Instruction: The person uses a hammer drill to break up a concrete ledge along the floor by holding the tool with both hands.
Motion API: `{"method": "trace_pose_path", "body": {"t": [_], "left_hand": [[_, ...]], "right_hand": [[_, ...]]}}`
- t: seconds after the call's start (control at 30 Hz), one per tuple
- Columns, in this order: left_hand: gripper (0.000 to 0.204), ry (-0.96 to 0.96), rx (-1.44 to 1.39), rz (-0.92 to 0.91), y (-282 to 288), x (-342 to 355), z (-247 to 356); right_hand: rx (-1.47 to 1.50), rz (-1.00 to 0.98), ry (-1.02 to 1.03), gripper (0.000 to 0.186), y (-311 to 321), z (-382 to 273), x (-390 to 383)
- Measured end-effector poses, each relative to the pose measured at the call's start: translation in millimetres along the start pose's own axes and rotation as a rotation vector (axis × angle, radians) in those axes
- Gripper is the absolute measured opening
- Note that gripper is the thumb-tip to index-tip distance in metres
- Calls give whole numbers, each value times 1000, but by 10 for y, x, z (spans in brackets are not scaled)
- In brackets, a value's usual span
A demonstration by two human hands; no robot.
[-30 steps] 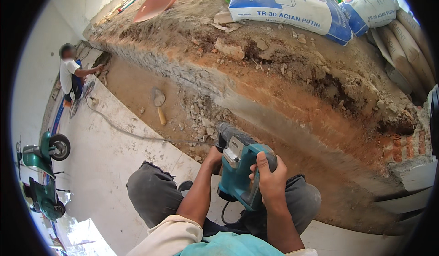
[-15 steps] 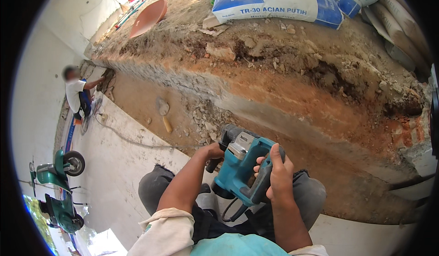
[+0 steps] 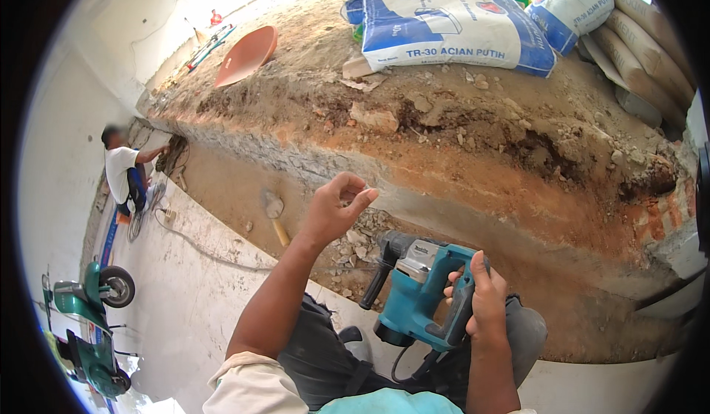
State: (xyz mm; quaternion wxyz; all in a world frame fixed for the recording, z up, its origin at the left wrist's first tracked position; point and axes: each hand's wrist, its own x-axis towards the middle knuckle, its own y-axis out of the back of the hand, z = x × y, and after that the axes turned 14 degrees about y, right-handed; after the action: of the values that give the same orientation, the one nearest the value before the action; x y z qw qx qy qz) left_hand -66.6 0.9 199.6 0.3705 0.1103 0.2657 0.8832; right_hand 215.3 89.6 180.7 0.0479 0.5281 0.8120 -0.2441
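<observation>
A: What is the right hand (image 3: 484,299) doing?

B: It is wrapping its fingers tight around the rear handle of a teal rotary hammer drill (image 3: 421,292), which is sitting just above the person's lap over dark trousers (image 3: 325,351). The drill's nose is pointing toward the rubble (image 3: 355,247) at the foot of the earth bank.

A: And the left hand (image 3: 336,207)?

B: It is hanging in the air, well above the drill and gripping nothing. The fingers are curling loosely, with the thumb and forefinger nearly meeting. I cannot tell whether anything tiny is pinched between them.

A: Is the drill's black side handle (image 3: 375,284) being held?

B: No, it is sticking out bare on the left of the tool. A black cord (image 3: 403,362) is trailing from under the grip.

A: What is lying around them?

B: A hammer (image 3: 275,214) with a wooden shaft is lying on the orange soil near the rubble. Above the bank, 2 white and blue sacks (image 3: 451,25) are resting on the dirt, with more sacks stacked to their right. A reddish shallow pan (image 3: 248,55) is leaning farther off on the left.

A: Anyone else there?

B: 1 other person (image 3: 122,173) in a white shirt is crouching at the far end of the trench, reaching into the wall. A green scooter (image 3: 85,325) is standing on the pale concrete (image 3: 185,295) at the lower left.
</observation>
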Motion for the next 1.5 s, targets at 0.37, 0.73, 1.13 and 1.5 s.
{"method": "trace_pose_path", "body": {"t": [0.37,0.73,1.13,1.5], "left_hand": [[39,-327,-131,159,374,-453,343],[40,-487,-93,383,428,-526,481],[39,-356,-17,353,179,-432,424],[39,-280,-35,240,-53,-223,270]], "right_hand": [[-100,-38,89,48,-258,-19,-155],[-122,-62,113,46,-230,8,-146],[-71,-43,80,41,-173,-1,-155],[-101,-33,103,47,-120,10,-58]]}}
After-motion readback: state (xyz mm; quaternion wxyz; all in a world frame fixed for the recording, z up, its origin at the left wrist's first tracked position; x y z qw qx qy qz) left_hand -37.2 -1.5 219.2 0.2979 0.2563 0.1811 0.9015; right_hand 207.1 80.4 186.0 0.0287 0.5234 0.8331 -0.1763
